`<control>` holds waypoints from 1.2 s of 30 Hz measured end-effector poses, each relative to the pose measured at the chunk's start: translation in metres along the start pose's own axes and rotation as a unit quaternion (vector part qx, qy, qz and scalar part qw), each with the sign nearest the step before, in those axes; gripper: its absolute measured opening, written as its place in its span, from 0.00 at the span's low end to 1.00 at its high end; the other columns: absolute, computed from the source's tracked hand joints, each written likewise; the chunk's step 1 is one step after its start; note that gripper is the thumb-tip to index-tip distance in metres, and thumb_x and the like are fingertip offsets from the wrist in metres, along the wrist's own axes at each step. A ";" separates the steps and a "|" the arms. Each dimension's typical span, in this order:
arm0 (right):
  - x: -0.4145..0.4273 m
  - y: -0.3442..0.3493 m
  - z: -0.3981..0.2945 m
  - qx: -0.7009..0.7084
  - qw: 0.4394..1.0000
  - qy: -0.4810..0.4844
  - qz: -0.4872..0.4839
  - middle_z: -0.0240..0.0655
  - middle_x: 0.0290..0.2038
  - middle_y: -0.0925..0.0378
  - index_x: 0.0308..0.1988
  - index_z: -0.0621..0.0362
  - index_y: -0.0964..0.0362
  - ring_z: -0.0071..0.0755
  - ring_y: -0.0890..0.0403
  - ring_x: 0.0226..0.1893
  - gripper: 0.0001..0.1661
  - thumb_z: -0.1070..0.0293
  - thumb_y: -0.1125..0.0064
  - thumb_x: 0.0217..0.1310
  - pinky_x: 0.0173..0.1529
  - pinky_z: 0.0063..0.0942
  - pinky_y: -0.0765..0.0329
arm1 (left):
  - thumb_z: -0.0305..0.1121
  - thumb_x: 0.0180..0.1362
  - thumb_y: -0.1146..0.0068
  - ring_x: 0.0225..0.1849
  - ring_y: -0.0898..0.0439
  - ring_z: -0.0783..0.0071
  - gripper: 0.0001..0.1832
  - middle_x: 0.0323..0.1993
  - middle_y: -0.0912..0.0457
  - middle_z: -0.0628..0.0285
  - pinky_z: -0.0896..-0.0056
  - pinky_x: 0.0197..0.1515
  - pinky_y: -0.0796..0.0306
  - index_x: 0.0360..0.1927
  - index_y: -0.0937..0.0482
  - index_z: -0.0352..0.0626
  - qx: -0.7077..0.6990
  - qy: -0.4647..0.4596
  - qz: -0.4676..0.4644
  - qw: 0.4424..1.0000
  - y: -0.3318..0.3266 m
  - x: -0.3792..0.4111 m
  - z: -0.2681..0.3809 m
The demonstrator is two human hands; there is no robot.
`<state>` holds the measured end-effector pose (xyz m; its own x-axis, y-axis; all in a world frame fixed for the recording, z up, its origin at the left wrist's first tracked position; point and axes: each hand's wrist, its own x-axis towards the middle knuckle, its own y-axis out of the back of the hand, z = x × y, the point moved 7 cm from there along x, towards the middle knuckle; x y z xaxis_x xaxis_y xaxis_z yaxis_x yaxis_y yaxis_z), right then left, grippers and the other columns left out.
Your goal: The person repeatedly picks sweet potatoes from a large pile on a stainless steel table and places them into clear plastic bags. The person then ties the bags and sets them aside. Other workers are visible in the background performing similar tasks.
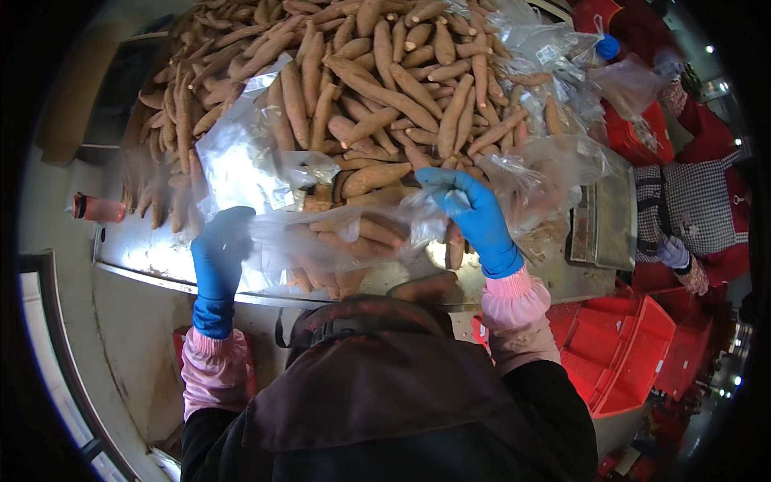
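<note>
A clear plastic bag [271, 232] with several long brown root tubers [361, 232], like sweet potatoes, in it stretches between my gloved hands at the front of the metal table [150, 256]. My left hand [220, 241], in a blue glove and blurred, grips the bag's left end. At the other end, my right hand [470, 205] has gathered plastic pinched in its blue-gloved fingers. Just beyond the bag rises a large heap of loose tubers [385, 96]. Another clear plastic bag [241, 150] lies crumpled on the heap's left front.
More plastic bags [542, 175] lie to the right, beside a metal scale-like box [611, 211]. A bottle of pinkish liquid [99, 208] stands at the left edge. Red plastic crates [608, 349] sit below right. A co-worker in a checked apron [699, 205] is at the right.
</note>
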<state>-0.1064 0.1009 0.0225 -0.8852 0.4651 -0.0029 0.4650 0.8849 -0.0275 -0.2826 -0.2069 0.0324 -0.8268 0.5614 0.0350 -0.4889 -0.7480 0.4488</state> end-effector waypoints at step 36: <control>-0.023 -0.075 0.091 -0.394 0.892 0.038 -0.218 0.50 0.46 0.27 0.50 0.60 0.30 0.53 0.26 0.43 0.20 0.70 0.45 0.56 0.48 0.37 0.27 | 0.30 0.53 0.41 0.32 0.23 0.84 0.36 0.64 0.37 0.47 0.83 0.38 0.28 0.63 0.42 0.31 -0.675 0.189 -0.171 0.693 -0.048 -0.030 0.056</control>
<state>-0.1213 0.0215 -0.0662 -0.9943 0.0471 -0.0958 -0.0339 0.7113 0.7021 -0.2188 -0.1673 0.0598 -0.4866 0.8459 -0.2181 -0.2784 -0.3868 -0.8792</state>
